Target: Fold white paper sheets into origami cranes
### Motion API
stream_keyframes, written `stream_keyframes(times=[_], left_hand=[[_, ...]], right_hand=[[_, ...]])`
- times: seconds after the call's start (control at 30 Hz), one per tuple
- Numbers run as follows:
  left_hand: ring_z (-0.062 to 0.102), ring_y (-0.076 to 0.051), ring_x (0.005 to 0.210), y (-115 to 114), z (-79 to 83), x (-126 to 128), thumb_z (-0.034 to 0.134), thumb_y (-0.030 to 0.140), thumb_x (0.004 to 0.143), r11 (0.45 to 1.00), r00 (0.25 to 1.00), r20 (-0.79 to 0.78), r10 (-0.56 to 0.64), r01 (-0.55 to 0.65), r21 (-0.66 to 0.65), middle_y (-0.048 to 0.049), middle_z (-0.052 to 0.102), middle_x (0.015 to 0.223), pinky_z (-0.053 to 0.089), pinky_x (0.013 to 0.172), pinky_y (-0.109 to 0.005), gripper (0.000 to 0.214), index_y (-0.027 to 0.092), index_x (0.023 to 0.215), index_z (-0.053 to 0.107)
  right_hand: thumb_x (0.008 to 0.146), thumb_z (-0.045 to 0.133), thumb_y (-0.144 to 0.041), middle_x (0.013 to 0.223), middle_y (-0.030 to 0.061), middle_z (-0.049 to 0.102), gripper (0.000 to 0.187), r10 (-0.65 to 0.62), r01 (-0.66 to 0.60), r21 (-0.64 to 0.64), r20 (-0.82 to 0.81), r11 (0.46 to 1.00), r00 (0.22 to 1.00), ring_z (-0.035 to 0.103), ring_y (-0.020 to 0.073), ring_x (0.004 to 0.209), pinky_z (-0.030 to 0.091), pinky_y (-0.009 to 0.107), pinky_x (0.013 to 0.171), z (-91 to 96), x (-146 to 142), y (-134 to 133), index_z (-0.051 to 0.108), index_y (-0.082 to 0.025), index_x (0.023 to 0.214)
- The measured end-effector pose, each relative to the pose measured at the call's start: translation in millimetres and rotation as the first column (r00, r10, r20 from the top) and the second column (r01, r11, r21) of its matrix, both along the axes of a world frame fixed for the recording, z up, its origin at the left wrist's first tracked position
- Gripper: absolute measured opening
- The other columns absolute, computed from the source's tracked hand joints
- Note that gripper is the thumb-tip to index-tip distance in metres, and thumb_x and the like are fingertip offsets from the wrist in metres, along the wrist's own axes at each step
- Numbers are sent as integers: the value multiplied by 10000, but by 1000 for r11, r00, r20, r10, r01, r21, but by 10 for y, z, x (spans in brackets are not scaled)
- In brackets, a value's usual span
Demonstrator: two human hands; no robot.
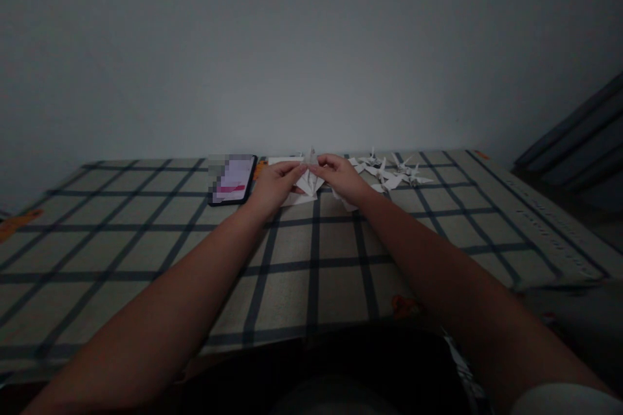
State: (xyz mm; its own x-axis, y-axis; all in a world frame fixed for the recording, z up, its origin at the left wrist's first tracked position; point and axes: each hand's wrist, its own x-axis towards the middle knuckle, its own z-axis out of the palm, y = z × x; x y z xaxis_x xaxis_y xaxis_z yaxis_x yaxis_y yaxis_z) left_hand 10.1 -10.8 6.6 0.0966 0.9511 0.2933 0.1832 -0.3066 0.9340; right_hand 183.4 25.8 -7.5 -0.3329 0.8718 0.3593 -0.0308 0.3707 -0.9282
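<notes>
Between my two hands is a small white folded paper (pixel 310 183), diamond-shaped with a point upward and creases down its middle. My left hand (pixel 278 183) pinches its left side between thumb and fingers. On the other side, my right hand (pixel 342 176) pinches the right edge the same way. White paper sheets (pixel 299 199) lie flat beneath and behind the hands, partly covered by them. To the right of my right hand sit several folded white paper cranes (pixel 384 175) in a loose cluster.
A phone (pixel 234 179) with a lit screen lies left of my left hand. The checked cloth (pixel 335 285) covers the table, which meets a plain wall (pixel 311 52) at the back. A dark slatted object (pixel 574 136) stands at the far right.
</notes>
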Motion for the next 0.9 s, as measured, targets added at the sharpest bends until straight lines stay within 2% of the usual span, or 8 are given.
stream_keyframes(times=[0.07,0.17,0.23,0.3,0.53,0.7,0.9], left_hand=[[668,-201,761,14,-16,2,728,595,766,1000,999,35,-26,27,-16,-87,742,912,590,629,-308,515,121,962,764],[680,-201,807,51,-52,-2,722,523,789,996,992,94,-83,86,-31,-103,745,980,596,655,-315,535,120,1141,732],[685,-192,802,71,-72,-5,736,457,783,995,992,99,-83,87,-38,-100,749,984,601,679,-327,600,129,1281,668],[689,-187,790,78,-78,-8,730,413,785,996,993,90,-75,79,-47,-94,751,970,602,696,-335,630,131,1339,629],[676,-176,760,45,-30,-5,702,370,799,998,997,51,-63,64,-10,-80,734,949,592,684,-320,475,127,1206,705],[672,-178,753,82,-63,-19,691,369,807,997,996,51,-77,78,-10,-77,729,924,584,684,-325,516,124,1260,666],[665,-171,759,114,-100,-31,668,406,829,993,993,5,-115,115,5,-64,721,898,579,710,-322,526,137,1280,639]], right_hand=[[761,710,-451,758,-18,577,288,-31,31,14,35,999,999,520,121,707,426,258,666,15,12,-12,612,-182,788],[775,694,-435,776,-6,606,262,-79,76,38,67,996,995,544,134,732,446,266,682,27,26,-25,626,-184,800],[777,696,-429,817,2,628,261,-67,66,35,37,997,997,565,137,755,459,269,699,18,25,-21,638,-183,842],[773,707,-425,848,6,640,267,-44,44,21,3,999,999,579,140,777,469,271,713,4,18,-10,640,-184,866],[778,713,-392,815,-1,620,225,-25,25,-20,2,1000,1000,562,133,751,471,272,708,16,8,-14,632,-187,827],[779,714,-392,823,1,622,229,-12,12,-28,1,1000,1000,569,133,754,476,275,712,-1,16,-6,626,-186,827],[790,707,-397,847,15,650,245,-1,0,29,37,1000,999,586,142,783,473,283,739,-15,46,11,649,-174,873]])
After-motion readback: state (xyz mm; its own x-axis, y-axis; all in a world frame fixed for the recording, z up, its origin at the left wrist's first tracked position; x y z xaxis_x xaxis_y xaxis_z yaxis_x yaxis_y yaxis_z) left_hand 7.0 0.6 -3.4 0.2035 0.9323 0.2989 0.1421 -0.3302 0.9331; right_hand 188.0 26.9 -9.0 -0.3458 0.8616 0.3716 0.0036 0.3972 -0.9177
